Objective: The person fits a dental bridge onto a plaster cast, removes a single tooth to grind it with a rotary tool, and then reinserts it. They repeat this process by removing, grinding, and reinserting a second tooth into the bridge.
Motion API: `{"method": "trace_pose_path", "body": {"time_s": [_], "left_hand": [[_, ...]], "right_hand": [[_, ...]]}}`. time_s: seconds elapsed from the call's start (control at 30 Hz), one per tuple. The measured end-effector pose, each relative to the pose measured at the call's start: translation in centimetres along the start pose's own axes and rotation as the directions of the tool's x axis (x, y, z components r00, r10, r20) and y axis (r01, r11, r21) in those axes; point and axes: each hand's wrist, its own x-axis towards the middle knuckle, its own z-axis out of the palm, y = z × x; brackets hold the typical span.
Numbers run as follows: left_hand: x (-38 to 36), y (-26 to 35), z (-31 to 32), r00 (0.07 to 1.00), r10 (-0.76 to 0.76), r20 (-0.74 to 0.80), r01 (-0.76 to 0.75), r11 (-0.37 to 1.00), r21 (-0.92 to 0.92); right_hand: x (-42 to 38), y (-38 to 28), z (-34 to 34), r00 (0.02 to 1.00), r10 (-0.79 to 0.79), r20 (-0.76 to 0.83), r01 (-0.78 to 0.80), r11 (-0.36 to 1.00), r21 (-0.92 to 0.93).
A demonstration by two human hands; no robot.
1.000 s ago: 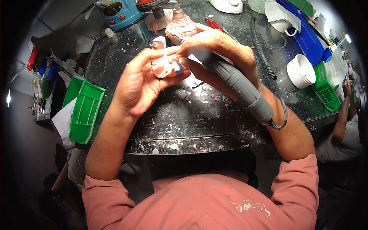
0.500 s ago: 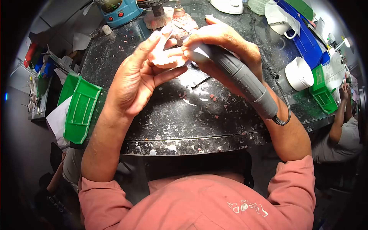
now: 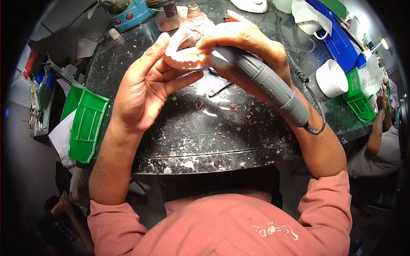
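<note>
A pale, curved dental piece (image 3: 186,59) lies brightly lit between my hands. My left hand (image 3: 147,85) holds its left side with thumb and fingers, palm turned up. In my right hand (image 3: 252,45) is a dark grey cylindrical handpiece (image 3: 273,87), its front end pointing at the piece's right side. The fingertips of my right hand meet the piece near that end. The handpiece's tip is hidden in glare and behind fingers. A coiled black cord (image 3: 318,123) runs from the handpiece's rear.
Green trays stand at the left (image 3: 89,123) and right (image 3: 358,100) of the speckled black table (image 3: 205,141). A white tub (image 3: 332,79), a mug (image 3: 314,29), a blue device (image 3: 130,16) and a pinkish lump with a burner (image 3: 194,17) surround the hands. Co-workers' arms (image 3: 378,123) show at the right.
My left hand has shifted slightly left and its fingers have moved around the pale piece, whose curved shape now shows more. The view has shifted a little.
</note>
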Motion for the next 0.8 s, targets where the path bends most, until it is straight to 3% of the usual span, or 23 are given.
{"method": "trace_pose_path", "body": {"time_s": [0.2,0.37,0.57,0.8], "left_hand": [[0.09,-0.17,-0.16,0.999,0.002,-0.035,-0.001,1.0,0.008],[0.04,-0.27,-0.02,0.999,0.016,-0.034,-0.014,0.997,0.077],[-0.06,-0.15,0.1,1.0,0.027,0.005,-0.027,0.993,0.118],[0.05,-0.23,-0.12,1.0,0.024,-0.002,-0.024,0.994,0.103]], "right_hand": [[-0.11,0.01,0.2,1.0,0.001,0.01,-0.001,1.0,0.006],[0.34,-0.6,0.49,0.997,0.067,-0.034,-0.06,0.982,0.18],[0.03,-0.21,-0.08,0.997,0.068,0.018,-0.068,0.998,-0.001],[-0.23,-0.55,0.48,0.987,0.162,-0.015,-0.16,0.982,0.101]]}}
